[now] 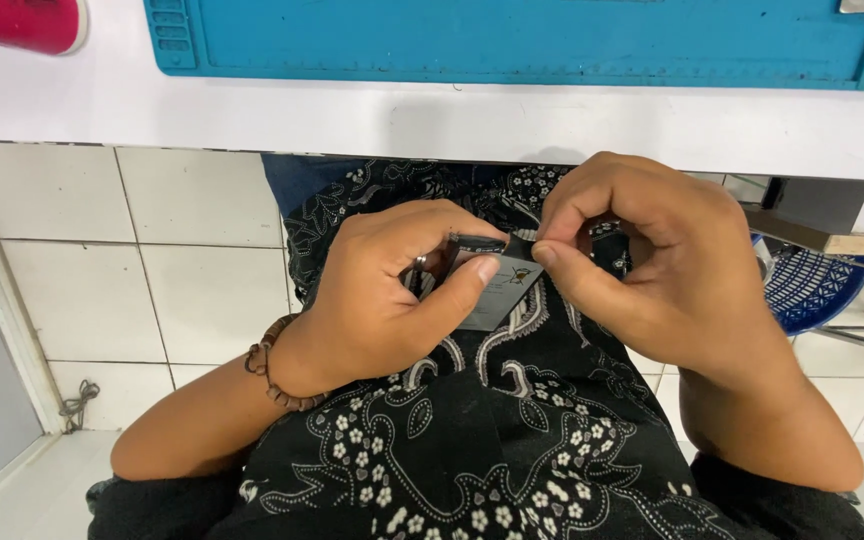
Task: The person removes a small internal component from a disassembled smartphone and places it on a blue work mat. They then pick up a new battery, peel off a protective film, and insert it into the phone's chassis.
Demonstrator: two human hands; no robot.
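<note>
Over my lap, below the table edge, my left hand (392,290) grips a small flat grey part (500,292) with a label on it, thumb pressed on its face. A dark strip (477,242) runs along the part's top edge. My right hand (642,270) pinches at the upper right corner of the same part with thumb and forefinger. A brown bead bracelet (274,375) circles my left wrist. My fingers hide much of the part.
A white table (432,115) crosses the top, with a blue work mat (512,40) on it and a red object (22,22) at the far left. My black patterned shirt (472,440) fills the lap. A blue stool (812,285) stands right, over a white tiled floor (142,290).
</note>
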